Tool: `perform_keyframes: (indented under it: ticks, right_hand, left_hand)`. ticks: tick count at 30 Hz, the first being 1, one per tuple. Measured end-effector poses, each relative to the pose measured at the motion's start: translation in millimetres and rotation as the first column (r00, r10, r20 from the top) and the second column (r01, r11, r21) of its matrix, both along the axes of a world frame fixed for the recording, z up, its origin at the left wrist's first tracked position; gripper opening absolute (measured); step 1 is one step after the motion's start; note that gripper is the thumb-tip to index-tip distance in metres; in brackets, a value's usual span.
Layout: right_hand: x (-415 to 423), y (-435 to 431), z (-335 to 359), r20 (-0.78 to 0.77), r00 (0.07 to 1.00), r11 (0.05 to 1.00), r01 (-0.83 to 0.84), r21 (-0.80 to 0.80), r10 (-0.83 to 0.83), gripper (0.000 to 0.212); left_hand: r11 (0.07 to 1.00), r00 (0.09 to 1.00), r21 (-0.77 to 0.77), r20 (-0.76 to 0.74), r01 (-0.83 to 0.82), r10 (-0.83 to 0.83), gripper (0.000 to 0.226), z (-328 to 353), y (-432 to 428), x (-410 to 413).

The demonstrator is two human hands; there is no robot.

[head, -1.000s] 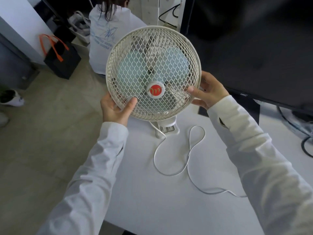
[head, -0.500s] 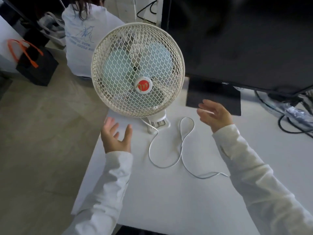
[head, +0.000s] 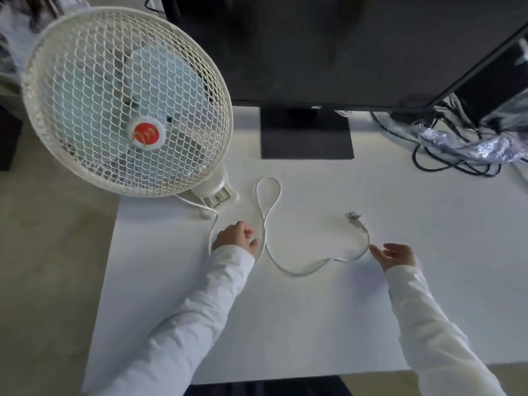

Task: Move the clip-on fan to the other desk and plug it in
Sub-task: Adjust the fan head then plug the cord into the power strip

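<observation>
The cream clip-on fan (head: pixel 125 101), with a wire cage and a red badge, is clipped by its white clamp (head: pixel 218 192) to the left edge of the white desk (head: pixel 314 324). Its white cord (head: pixel 267 224) loops across the desk and ends in a plug (head: pixel 354 217) lying loose on the surface. My left hand (head: pixel 235 238) rests curled on the desk inside the cord's loop, touching the cord. My right hand (head: pixel 395 255) hovers with fingers spread just right of the cord's bend, below the plug, holding nothing.
A large black monitor (head: pixel 328 47) on a black stand base (head: pixel 307 132) fills the back of the desk. Tangled black cables and silvery wrap (head: pixel 468 147) lie at the back right. A seated person's back (head: pixel 11 30) shows at far left, over the floor.
Both hands let go of the fan cage and dropped to the desk. The left hand went to the cord loop, the right toward the plug end, which has come into view.
</observation>
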State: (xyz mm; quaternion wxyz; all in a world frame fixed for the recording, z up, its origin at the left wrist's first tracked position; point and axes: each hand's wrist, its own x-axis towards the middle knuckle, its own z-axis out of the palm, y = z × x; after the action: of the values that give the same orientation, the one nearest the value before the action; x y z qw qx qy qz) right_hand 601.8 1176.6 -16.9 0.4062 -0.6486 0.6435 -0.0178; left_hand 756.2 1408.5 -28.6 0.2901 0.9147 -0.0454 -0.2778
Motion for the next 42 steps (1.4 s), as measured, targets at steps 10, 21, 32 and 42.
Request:
perform_keyframes:
  ticks: [10,21,32,42]
  right_hand:
    - [27.9,-33.9,-18.2,-0.067,0.936,0.922,-0.353,-0.159,0.346,0.038]
    - [113.2,27.0,6.4,0.112,0.37,0.378,-0.924,-0.063,0.922,0.025]
    - [100.6,61.7,-7.0,0.021,0.365,0.361,-0.928,0.094,0.931,0.028]
    - [95.9,83.1,1.6,0.17,0.773,0.704,-0.629,0.331,0.611,0.022]
  left_hand:
    - [0.987,0.994,0.12,-0.029,-0.102,0.106,0.02,-18.3,-34.6,-3.4]
    - [0.968,0.981,0.174,-0.049,-0.179,0.19,0.018,-17.6,-47.2,-5.3]
    - [0.972,0.968,0.027,-0.094,-0.232,0.234,0.004,-4.8,-50.2,-1.9]
    - [0.894,0.949,-0.352,-0.247,-0.277,0.196,0.025,31.3,-51.0,5.1]
